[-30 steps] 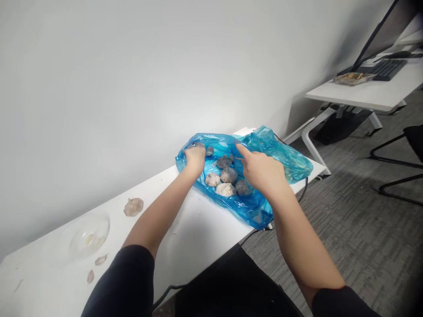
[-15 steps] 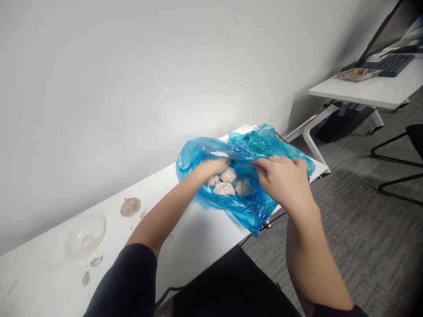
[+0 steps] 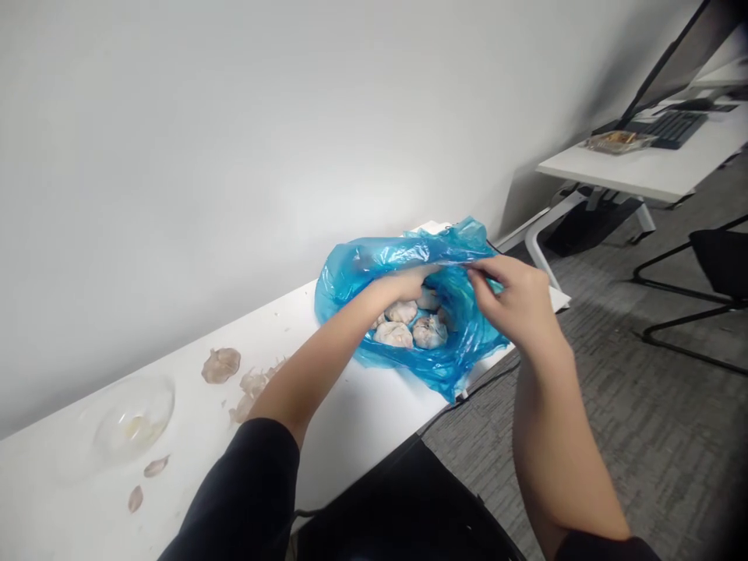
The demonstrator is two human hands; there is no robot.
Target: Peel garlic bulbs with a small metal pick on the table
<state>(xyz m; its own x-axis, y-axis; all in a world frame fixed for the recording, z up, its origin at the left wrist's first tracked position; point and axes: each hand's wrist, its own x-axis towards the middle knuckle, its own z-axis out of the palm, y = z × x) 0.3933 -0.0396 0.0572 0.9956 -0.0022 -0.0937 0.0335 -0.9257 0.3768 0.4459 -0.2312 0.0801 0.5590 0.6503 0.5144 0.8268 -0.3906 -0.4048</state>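
Note:
A blue plastic bag (image 3: 374,257) lies with its mouth spread on the white table, and several garlic bulbs (image 3: 393,335) show inside. My left hand (image 3: 412,282) reaches into the bag over the bulbs; its fingers are largely hidden behind the plastic and the bulbs, so its grip is unclear. At the right of the mouth, my right hand (image 3: 511,292) pinches the bag's upper rim between thumb and fingers, holding it raised. A single garlic bulb (image 3: 220,365) sits outside, left of my left forearm.
A clear bowl (image 3: 134,421) with pale pieces in it stands at left. Loose garlic skins (image 3: 251,389) and two cloves (image 3: 156,467) lie nearby. A wall runs behind the white table (image 3: 351,421). At right are another desk (image 3: 648,171) and a chair (image 3: 721,261).
My left hand has moved deeper and rightward inside the bag. My right hand has lifted the rim up and to the right, so the mouth gapes wider and more bulbs show.

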